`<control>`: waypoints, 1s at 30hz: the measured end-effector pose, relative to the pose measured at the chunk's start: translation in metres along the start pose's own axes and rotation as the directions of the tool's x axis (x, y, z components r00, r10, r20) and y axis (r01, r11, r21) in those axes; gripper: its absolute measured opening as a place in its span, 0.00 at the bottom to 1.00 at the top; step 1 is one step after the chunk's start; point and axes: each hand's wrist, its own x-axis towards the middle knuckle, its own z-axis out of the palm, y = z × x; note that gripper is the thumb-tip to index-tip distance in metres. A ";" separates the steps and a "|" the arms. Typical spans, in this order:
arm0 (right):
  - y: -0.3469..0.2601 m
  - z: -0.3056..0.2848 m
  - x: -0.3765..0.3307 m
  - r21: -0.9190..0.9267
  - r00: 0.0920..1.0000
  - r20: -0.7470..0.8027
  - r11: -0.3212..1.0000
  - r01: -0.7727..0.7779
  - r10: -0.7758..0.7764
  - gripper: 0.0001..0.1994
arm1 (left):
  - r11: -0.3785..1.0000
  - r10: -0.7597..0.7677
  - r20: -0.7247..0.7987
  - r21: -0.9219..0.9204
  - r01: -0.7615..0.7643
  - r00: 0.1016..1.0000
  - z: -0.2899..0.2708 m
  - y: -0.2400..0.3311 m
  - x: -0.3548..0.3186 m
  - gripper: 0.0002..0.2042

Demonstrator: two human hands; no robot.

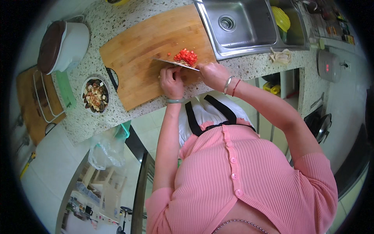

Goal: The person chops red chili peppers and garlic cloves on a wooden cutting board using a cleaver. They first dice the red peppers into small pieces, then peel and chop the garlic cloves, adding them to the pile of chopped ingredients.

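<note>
My right hand (215, 76) is closed round the handle of a kitchen knife (167, 61), whose broad blade points left, low over the wooden cutting board (144, 43). My left hand (172, 82) has its fingers curled against the near side of the blade; anything under its fingertips is hidden. A heap of finely chopped red pepper (186, 57) lies just beyond the blade, with a few bits scattered around it. Some paler pieces show at the heap's near edge, along the blade.
Left of the board stands a white bowl (95, 96) of dark and white chunks topped with brown bits. A white container with a brown lid (51, 46) sits farther left. At the back right is a steel sink (249, 23) with a yellow basket (281, 18); a cloth (281, 56) lies near its edge.
</note>
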 end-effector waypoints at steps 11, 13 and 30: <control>-0.010 -0.034 -0.013 -0.029 0.986 0.156 0.998 -0.047 0.051 0.11 | 1.000 0.009 -0.036 -0.007 -0.009 0.999 0.002 -0.001 -0.001 0.06; -0.010 -0.031 -0.012 -0.021 0.981 0.177 0.997 -0.073 0.076 0.11 | 1.000 0.003 -0.019 0.010 -0.003 1.000 0.000 0.000 -0.002 0.06; -0.003 -0.032 -0.019 0.028 0.987 0.148 0.997 -0.069 0.064 0.13 | 0.999 0.026 -0.015 0.037 -0.026 1.000 0.000 0.001 -0.003 0.04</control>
